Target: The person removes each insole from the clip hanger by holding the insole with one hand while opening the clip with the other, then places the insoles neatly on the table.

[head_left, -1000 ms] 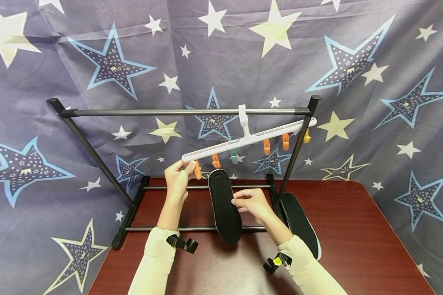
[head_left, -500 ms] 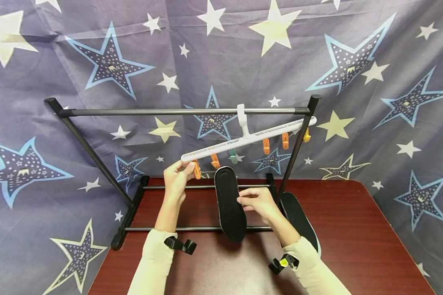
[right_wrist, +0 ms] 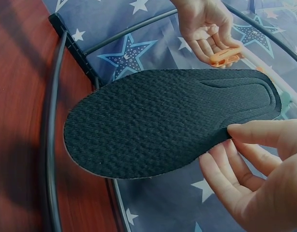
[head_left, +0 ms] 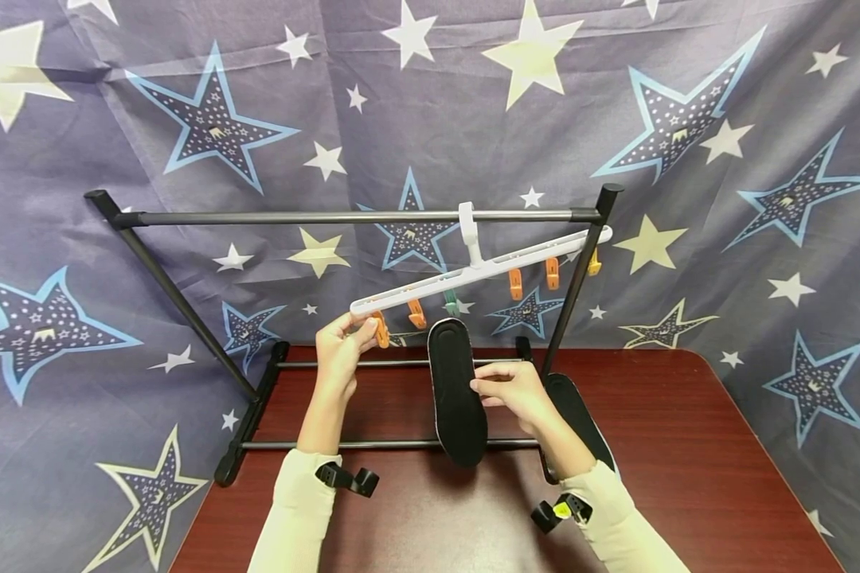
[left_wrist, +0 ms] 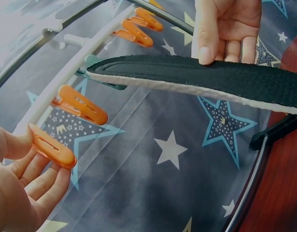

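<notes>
A white clip hanger (head_left: 466, 276) hooks over the rack's top bar and slants down to the left. My left hand (head_left: 338, 356) pinches the orange clip (left_wrist: 54, 147) at its low end. My right hand (head_left: 517, 395) pinches the side edge of a black insole (head_left: 459, 390), thumb on the dark face in the right wrist view. The insole stands nearly upright below the green clip (head_left: 451, 302), its pale underside (left_wrist: 197, 92) showing in the left wrist view. Another orange clip (head_left: 417, 313) hangs between my left hand and the green clip.
A black metal rack (head_left: 294, 217) stands on the red-brown table (head_left: 702, 461). A second black insole (head_left: 576, 414) lies by its right foot, partly behind my right forearm. More orange clips (head_left: 516, 284) and a yellow clip (head_left: 594, 263) hang on the hanger's right half. Star-patterned cloth (head_left: 416, 119) hangs behind.
My right hand has carried the insole to the right and slightly up, from below the second orange clip to below the green one. My left hand stays on its clip.
</notes>
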### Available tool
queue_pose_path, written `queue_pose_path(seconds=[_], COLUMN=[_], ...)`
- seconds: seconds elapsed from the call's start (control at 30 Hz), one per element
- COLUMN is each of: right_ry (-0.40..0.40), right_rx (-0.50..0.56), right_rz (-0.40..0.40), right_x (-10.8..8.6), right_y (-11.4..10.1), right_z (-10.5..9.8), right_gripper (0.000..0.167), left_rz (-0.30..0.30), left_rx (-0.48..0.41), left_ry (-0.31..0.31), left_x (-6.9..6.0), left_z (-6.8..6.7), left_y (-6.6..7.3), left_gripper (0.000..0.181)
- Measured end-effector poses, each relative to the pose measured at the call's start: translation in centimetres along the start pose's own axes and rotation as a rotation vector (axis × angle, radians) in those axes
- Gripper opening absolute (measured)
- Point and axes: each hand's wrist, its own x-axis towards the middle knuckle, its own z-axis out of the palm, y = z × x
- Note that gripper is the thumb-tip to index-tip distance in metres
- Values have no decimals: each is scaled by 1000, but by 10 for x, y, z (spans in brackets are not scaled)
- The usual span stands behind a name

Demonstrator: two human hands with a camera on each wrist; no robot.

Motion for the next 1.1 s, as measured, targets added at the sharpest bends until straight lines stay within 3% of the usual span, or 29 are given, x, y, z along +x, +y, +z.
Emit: queue_pose_path(seconds=[0.67,1.1], right_ry=[22,57], right_rx=[-1,23], right_rz=[-21,-19], right_x=[-7,-10], right_y=[-6,2], right_z=[-26,-47], right_gripper=[32,34], left_rz=[16,59], left_rx=[-38,-70], left_ry=[-10,5], left_x=[-3,-5], left_z=[-3,-6], left_y=[-2,-5], left_gripper=[20,12])
